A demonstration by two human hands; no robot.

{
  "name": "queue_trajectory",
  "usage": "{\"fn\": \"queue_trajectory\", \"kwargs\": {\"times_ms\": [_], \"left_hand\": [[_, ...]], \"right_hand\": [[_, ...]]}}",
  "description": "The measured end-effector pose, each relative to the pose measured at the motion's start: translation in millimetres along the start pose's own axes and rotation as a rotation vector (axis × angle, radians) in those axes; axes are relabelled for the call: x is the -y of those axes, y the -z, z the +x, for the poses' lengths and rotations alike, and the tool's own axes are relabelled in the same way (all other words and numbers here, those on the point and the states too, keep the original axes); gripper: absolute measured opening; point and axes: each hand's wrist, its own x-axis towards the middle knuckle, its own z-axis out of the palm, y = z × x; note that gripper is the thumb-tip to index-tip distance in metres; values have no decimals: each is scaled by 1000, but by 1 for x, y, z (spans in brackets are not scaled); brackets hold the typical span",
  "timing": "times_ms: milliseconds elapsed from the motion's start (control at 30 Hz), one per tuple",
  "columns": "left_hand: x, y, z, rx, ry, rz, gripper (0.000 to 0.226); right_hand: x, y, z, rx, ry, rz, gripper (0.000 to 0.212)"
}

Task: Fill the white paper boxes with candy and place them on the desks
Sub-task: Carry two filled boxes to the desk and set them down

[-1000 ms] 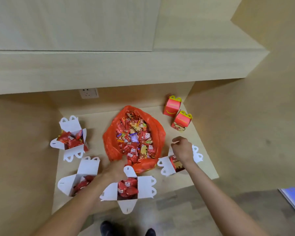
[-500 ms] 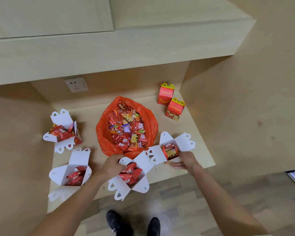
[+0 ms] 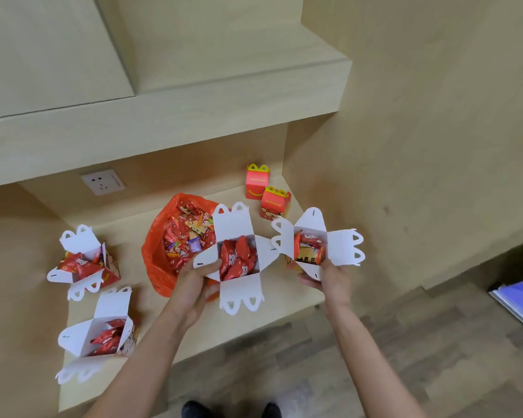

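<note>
White boxes now lifted off surface (image 3: 287, 300): left hand (image 3: 194, 282) closed around centre box (image 3: 236, 257), right hand (image 3: 329, 279) closed under right box (image 3: 311, 248); half second ago both still sat low by bag (image 3: 178, 242). Both hold red candy, flaps open. Two more filled boxes (image 3: 82, 260) rest left. Judgement: filling done for this pair, carrying to desks next; open flaps risk spill.

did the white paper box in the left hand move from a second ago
Yes. The open white paper box of red candy in the left hand left the desk edge and now sits lifted beside the orange plastic candy bag.
</note>
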Motion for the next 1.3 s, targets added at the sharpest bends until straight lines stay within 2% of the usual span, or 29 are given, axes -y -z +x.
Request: {"fn": "queue_trajectory", "kwargs": {"times_ms": [167, 367, 567, 767, 933, 1133, 1300], "left_hand": [[2, -40, -22, 3, -34, -18, 37], [6, -64, -37, 160, 26, 24, 38], [21, -100, -64, 380, 107, 119, 38], [71, -144, -127, 572, 138, 237, 21], [129, -185, -200, 778, 245, 354, 31], [205, -226, -323, 993, 299, 482, 26], [277, -241, -445, 1140, 336, 572, 27]], "right_hand": [[7, 25, -35, -104, 76, 152, 30], [-10, 62, -81, -245, 78, 211, 28], [-30, 122, -150, -536, 113, 313, 26], [-63, 194, -238, -808, 110, 390, 26], [-98, 257, -330, -1031, 158, 498, 26], [-162, 330, -450, -1300, 132, 614, 32], [-237, 395, -553, -1476, 122, 756, 21]]}}
